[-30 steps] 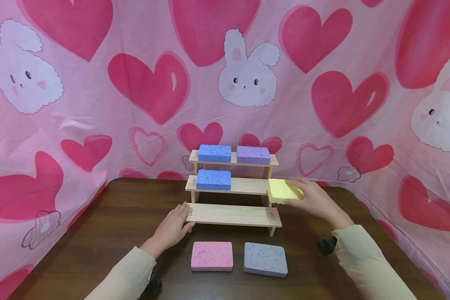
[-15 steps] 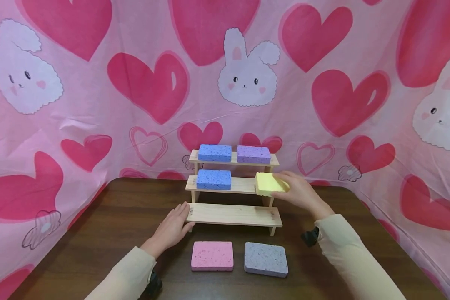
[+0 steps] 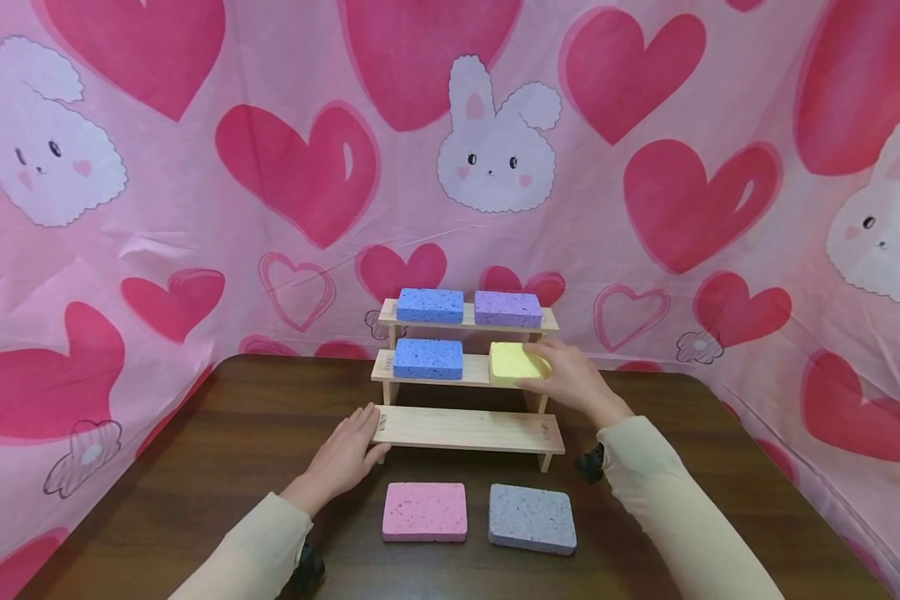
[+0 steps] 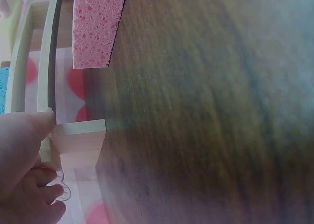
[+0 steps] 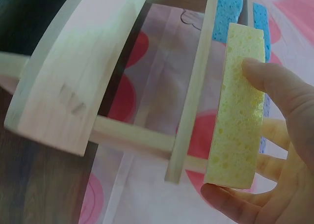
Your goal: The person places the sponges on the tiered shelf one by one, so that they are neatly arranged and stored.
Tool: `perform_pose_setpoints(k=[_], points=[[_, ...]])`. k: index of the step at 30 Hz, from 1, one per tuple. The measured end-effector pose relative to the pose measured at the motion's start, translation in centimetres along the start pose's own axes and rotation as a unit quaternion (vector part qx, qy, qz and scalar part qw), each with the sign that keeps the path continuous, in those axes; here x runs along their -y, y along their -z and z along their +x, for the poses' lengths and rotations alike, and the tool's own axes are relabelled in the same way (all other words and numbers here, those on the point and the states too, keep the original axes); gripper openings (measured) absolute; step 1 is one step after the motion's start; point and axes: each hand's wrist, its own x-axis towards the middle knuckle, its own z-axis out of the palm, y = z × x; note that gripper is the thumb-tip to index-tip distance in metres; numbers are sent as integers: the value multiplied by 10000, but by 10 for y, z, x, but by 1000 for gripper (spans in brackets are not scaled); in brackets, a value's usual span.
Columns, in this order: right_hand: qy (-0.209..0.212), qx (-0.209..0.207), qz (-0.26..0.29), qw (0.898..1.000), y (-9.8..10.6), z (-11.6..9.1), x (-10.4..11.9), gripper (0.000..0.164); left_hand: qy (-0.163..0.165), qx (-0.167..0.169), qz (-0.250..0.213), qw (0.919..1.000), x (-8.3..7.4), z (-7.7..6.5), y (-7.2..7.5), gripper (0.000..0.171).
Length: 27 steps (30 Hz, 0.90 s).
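My right hand (image 3: 570, 379) grips a yellow sponge (image 3: 513, 364), thumb on one face and fingers around its lower end in the right wrist view. The sponge (image 5: 235, 111) is at the right half of the middle tier of a three-tier wooden stand (image 3: 457, 427). On that tier's left half lies a blue sponge (image 3: 427, 359). Another blue sponge (image 3: 430, 306) and a purple sponge (image 3: 507, 309) sit side by side on the top tier. My left hand (image 3: 345, 450) holds the left end of the bottom tier, its thumb against the front edge (image 4: 46, 118).
A pink sponge (image 3: 424, 512) and a grey sponge (image 3: 532, 518) lie on the dark wooden table (image 3: 270, 417) before the stand. Behind stands a pink cloth backdrop (image 3: 405, 192) with hearts and rabbits.
My right hand has carried the yellow sponge leftward, from beyond the stand's right end to the right half of the middle tier. My left hand has stayed in place.
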Motion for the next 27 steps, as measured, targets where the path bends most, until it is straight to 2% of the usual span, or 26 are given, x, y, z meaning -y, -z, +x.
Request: perform_pose_setpoints(k=[11,19,27], points=[[-352,221,237,9989,-13,13,12,67,-4,32,22,10000,0,0,0,67],[-404,188,344,9984,-18,17,16,68,7,20,-29,10000,-1,-1,1,67],[-560,332,455,9968,-21,18,16,66,-13,-18,-41,10000,-1,-1,1,67]])
